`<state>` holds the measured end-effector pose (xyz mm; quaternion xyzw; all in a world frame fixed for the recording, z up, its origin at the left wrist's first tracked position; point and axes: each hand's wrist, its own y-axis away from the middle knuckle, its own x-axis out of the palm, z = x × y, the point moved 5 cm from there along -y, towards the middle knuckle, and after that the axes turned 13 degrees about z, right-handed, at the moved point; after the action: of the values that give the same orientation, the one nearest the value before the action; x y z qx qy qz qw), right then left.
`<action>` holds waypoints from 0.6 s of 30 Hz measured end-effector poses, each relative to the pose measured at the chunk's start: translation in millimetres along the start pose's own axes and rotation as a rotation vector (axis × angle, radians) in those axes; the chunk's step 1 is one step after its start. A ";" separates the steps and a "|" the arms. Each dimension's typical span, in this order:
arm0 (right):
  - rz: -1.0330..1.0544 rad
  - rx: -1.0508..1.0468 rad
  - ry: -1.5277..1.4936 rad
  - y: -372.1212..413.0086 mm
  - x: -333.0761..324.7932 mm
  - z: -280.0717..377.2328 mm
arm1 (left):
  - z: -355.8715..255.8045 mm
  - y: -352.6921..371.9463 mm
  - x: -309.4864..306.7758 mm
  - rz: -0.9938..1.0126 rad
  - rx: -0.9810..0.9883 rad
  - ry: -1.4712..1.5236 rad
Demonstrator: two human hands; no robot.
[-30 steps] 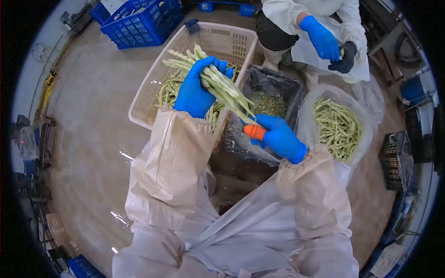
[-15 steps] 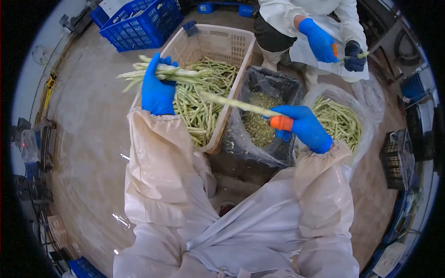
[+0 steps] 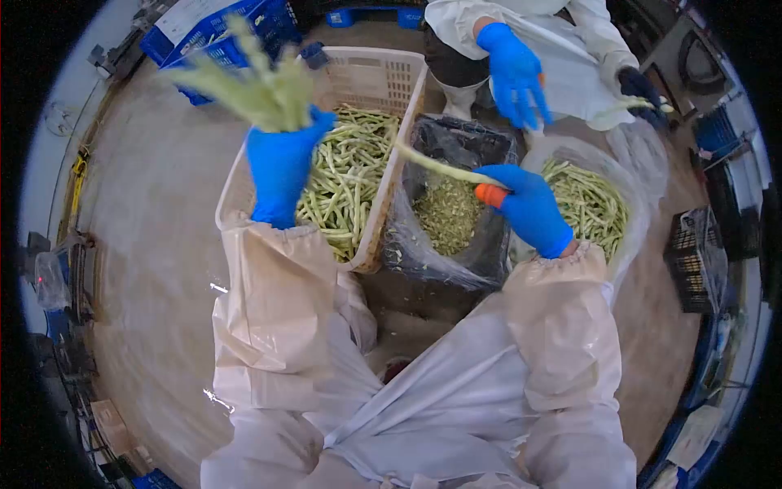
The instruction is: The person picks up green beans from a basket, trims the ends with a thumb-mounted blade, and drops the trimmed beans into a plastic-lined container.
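Your left hand [image 3: 281,167], in a blue glove, is raised above the near-left corner of the basket [image 3: 375,69]; its grip is fully closed around a bunch of beans [image 3: 261,90], which fans upward and to the left and appears blurred. Your right hand [image 3: 529,208], also gloved in blue, is over the bin [image 3: 481,147]. Its grip is closed on a single bean [image 3: 444,169], which extends from the fingers up and to the left, with its far end just beside the basket's right wall. An orange handle [image 3: 490,196] shows at the thumb side of the same grip; whether a blade is attached cannot be told. The basket holds a loose heap of beans and stands on the floor [image 3: 155,228], touching the bin on its right. The bin is lined in black and contains green trimmings [image 3: 446,216]. To the right of the bin, a clear bag [image 3: 570,151] holds more beans. Beyond the bin, a co-worker's hand in a blue glove [image 3: 513,73] and another in a dark glove [image 3: 639,85] handle a bean. A blue crate [image 3: 216,41] stands behind the basket.
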<state>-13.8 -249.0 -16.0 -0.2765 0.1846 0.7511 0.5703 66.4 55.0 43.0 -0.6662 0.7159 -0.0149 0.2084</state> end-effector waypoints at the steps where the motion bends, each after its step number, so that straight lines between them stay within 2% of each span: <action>1: 0.013 -0.029 0.017 -1.5 5.9 6.1 | 13.6 1.4 21.5 0.161 -0.088 0.076; 2: 0.028 -0.059 0.035 -2.9 12.0 12.3 | 25.9 4.9 43.6 0.339 -0.111 0.168; 3: 0.041 -0.070 0.106 -4.0 16.0 19.5 | 27.3 14.2 62.7 0.423 -0.164 0.146; 4: 0.053 -0.084 0.179 -5.7 18.3 28.1 | 23.9 20.9 79.6 0.517 -0.107 0.067; 7: 0.064 -0.122 0.278 -7.7 20.3 37.5 | 24.6 36.9 107.5 0.722 -0.116 -0.185; 8: 0.065 -0.134 0.292 -8.3 20.5 38.5 | 29.4 37.5 108.5 0.679 -0.127 -0.211; 11: -0.271 -0.213 0.074 -5.1 10.9 37.9 | 31.9 33.6 100.5 0.523 -0.234 -0.307; 14: -0.280 -0.184 -0.065 -9.0 -12.6 16.0 | 31.7 29.2 89.2 0.448 -0.253 -0.400; 18: -0.292 -0.237 0.036 -8.1 -7.7 17.6 | 16.9 32.0 86.8 0.403 -0.251 -0.430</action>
<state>-8.1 -242.1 2.9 -0.3789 0.0628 0.6720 0.6331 39.2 -20.5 -6.2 -0.5193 0.7692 0.2564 0.2700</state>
